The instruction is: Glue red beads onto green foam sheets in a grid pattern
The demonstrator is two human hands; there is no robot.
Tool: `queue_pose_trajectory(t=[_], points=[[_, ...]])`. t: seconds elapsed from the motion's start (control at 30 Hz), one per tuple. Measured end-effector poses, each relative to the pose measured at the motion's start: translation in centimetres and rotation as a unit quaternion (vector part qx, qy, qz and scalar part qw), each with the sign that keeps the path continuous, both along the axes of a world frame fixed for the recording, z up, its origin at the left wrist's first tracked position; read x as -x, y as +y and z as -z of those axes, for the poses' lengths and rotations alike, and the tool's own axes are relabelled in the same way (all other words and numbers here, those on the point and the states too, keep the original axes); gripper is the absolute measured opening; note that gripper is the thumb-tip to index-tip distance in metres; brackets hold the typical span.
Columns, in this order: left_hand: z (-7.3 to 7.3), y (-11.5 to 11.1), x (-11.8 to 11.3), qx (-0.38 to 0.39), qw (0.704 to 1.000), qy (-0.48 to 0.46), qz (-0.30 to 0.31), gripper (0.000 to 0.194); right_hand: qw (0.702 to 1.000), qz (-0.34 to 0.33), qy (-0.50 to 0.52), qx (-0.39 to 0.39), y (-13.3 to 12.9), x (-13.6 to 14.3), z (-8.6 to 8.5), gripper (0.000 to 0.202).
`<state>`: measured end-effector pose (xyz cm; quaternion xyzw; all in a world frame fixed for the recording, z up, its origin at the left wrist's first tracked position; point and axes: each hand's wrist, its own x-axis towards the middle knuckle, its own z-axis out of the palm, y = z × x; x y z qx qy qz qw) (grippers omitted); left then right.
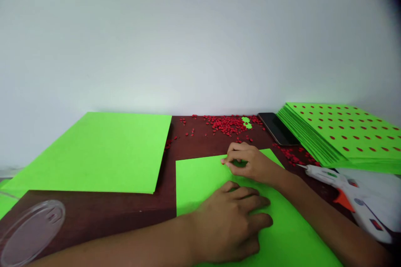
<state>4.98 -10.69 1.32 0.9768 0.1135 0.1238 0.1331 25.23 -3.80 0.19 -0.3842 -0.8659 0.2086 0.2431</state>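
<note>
A bright green sheet (194, 187) lies on the dark red table in front of me. My left hand (233, 221) rests over its middle, fingers apart and slightly bent, holding nothing. Near the sheet's far edge, my right hand (244, 160) pinches a small red piece (223, 161) between thumb and fingertip, close to the green surface. Many small red pieces (227, 125) are scattered behind the sheet, with small green cut-out shapes (247, 122) among them.
Green sheets (103, 154) lie at the left, near a clear round lid (34, 231). At the right are a dark phone (277, 128), a stack of green sheets with red dots (351, 129) and a white glue gun (354, 196). A wall stands behind.
</note>
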Motion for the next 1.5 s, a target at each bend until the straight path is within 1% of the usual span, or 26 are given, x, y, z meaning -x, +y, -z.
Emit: queue_pose_trajectory(t=[0.1,0.23,0.3,0.37,0.4,0.47,0.53,0.57,0.63,0.73,0.83,0.97,1.13,1.2,1.33,1.5], points=[[0.0,0.0,0.0,0.004,1.000,0.000,0.000,0.033,1.000,0.001,-0.011,-0.015,-0.1,0.1,0.1,0.014],[0.0,0.0,-0.1,0.011,1.000,-0.001,0.005,0.036,0.996,0.008,-0.056,-0.072,-0.4,0.7,0.1,0.012],[0.1,0.0,0.0,0.011,1.000,0.000,0.003,0.036,0.994,0.007,-0.070,-0.087,-0.4,1.0,0.1,0.012],[0.0,0.0,0.0,0.008,1.000,0.000,0.002,0.035,0.995,0.007,-0.052,-0.085,-0.1,0.8,0.1,0.014],[0.0,0.0,0.0,0.006,1.000,0.001,0.002,0.034,0.996,0.017,-0.031,-0.082,0.2,0.6,0.1,0.015],[0.0,0.0,0.1,0.001,1.000,0.001,0.003,0.033,0.993,0.078,0.021,-0.090,1.0,-0.3,0.2,0.018],[0.0,0.0,0.1,-0.003,1.000,0.001,0.003,0.033,0.978,0.165,0.056,-0.119,2.2,-1.4,0.7,0.021],[0.0,0.0,0.1,-0.004,1.000,0.001,0.003,0.033,0.970,0.197,0.057,-0.133,2.7,-1.9,1.0,0.022],[0.0,0.0,0.2,-0.005,1.000,0.002,0.003,0.032,0.964,0.220,0.033,-0.144,3.6,-2.7,1.9,0.022],[0.1,0.0,0.2,-0.002,1.000,-0.001,0.003,0.032,0.968,0.209,-0.013,-0.135,4.3,-3.0,3.0,0.025],[0.2,0.0,0.2,-0.002,1.000,-0.008,0.003,0.032,0.973,0.191,-0.009,-0.129,4.5,-2.9,3.5,0.021],[0.3,0.0,0.1,-0.004,1.000,-0.011,0.002,0.032,0.978,0.167,0.015,-0.127,4.5,-2.9,3.3,0.014],[0.3,0.0,0.1,-0.007,1.000,-0.006,0.004,0.032,0.983,0.131,0.027,-0.123,4.3,-2.7,2.8,0.024],[0.2,0.0,0.1,-0.007,1.000,-0.002,0.004,0.031,0.982,0.135,0.034,-0.131,4.2,-2.6,2.7,0.025],[0.3,0.0,0.1,-0.005,1.000,-0.005,0.003,0.032,0.975,0.163,0.039,-0.142,4.0,-2.5,2.8,0.014],[0.4,-0.1,0.1,-0.007,1.000,-0.008,0.001,0.031,0.975,0.167,0.052,-0.137,3.9,-2.3,3.1,0.011]])
